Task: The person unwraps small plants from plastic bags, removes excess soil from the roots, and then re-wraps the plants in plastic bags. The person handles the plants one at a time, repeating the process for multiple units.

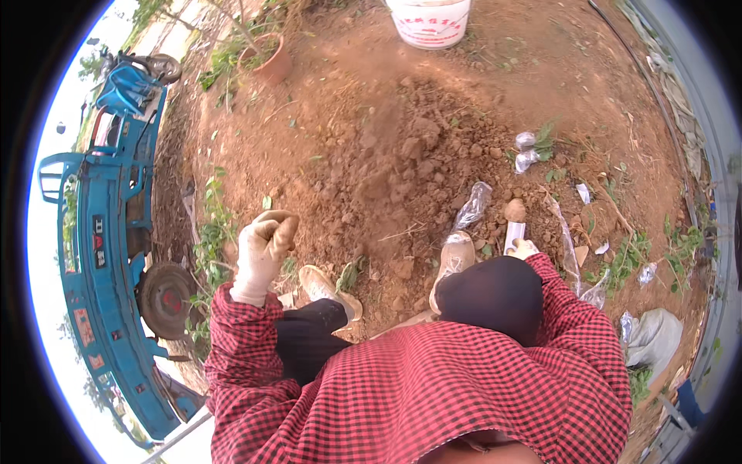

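Note:
My left hand (265, 246), in a pale, soil-stained glove, is raised over the ground with its fingers curled in. Nothing shows in it. Low beside my bent knee, my right hand (523, 248), also gloved, grips a white tube-like object (515, 233); the knee and sleeve hide part of the hand. A rounded brown lump (514, 209), perhaps soil, sits at the tube's far end. Before me is a heap of loose reddish-brown soil (400, 162). A crumpled clear plastic wrap (472, 206) lies just beyond my right shoe (455, 261).
Two plastic-wrapped bundles (526, 152) with green leaves lie right of the heap. A white bucket (432, 23) bearing writing and a terracotta pot (266, 61) stand farther off. To the left is a blue cargo tricycle (98, 232). A white sack (655, 339) lies at the right.

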Motion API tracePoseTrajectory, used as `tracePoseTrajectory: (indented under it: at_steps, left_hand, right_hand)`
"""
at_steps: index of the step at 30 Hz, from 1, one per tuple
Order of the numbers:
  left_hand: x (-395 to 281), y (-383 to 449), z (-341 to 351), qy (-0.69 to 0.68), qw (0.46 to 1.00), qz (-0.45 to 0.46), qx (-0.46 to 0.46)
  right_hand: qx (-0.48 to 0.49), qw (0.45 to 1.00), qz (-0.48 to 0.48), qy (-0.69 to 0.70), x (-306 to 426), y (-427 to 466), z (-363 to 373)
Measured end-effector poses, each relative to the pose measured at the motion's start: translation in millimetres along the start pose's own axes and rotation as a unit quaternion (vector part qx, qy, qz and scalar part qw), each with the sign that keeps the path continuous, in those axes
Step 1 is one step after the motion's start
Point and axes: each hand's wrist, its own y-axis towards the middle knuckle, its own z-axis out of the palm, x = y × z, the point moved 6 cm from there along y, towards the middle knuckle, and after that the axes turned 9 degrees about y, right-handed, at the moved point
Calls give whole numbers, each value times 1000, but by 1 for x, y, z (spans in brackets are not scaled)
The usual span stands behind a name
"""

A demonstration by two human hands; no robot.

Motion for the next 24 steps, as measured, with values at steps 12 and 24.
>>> tracePoseTrajectory:
  at_steps: [12, 24]
  left_hand:
    - [100, -59, -64, -3, 946, -66, -317]
    - [128, -61, -73, -29, 980, -123, -155]
  right_hand:
    - [143, 793, -470, -361, 390, -79, 52]
    - [158, 757, -375, -511, 432, -57, 259]
